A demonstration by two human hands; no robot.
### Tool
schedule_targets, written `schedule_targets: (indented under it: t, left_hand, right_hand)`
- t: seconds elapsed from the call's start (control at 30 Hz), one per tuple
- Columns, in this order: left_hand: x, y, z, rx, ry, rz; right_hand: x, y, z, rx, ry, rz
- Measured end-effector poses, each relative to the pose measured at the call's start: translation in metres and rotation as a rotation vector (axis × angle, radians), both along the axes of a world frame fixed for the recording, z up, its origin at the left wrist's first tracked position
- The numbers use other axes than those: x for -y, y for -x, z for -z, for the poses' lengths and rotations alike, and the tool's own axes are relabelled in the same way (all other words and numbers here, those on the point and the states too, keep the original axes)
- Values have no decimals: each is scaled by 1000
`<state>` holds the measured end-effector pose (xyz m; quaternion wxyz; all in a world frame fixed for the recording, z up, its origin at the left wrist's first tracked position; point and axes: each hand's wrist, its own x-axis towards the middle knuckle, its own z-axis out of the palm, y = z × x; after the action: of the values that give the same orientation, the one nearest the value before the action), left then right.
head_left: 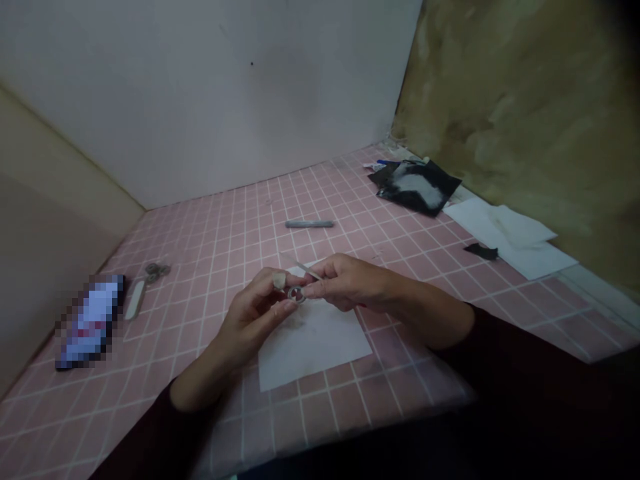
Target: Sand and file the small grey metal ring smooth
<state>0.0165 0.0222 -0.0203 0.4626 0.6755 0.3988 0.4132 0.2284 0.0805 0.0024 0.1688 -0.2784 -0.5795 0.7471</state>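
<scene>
A small metal ring is pinched between the fingertips of my left hand, and my right fingertips touch its right side. My right hand holds a thin pale stick-like tool, its far end pointing up and to the left. Something pale is wrapped around a finger of my left hand, like a tape wrap. Below both hands lies a white paper sheet with a greyish smudge of dust on it.
A grey rod lies beyond the hands on the pink tiled table. At left are a blurred phone, a white bar and small grey rings. Black sheets, white papers and a black scrap lie right.
</scene>
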Motion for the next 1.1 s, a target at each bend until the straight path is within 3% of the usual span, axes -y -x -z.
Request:
schedule_targets:
  t: [0.23, 0.4, 0.57, 0.7, 0.93, 1.1]
  left_hand:
    - [1, -4, -1, 49, 39, -76]
    - [1, -3, 0, 115, 81, -123]
    - [-2, 0, -1, 201, 164, -129]
    - [-4, 0, -3, 220, 170, -140]
    - [1, -9, 3, 263, 329, -67]
    - [0, -6, 3, 238, 364, -58]
  right_hand:
    - [-1, 3, 4, 33, 0, 10]
    - [-7, -4, -1, 96, -113, 104]
    - [-13, -24, -17, 286, -449, -175]
    - [-13, -30, -23, 339, -491, -315]
    - [-5, -10, -11, 399, -718, -180]
    - [-5, -10, -12, 427, -804, -189]
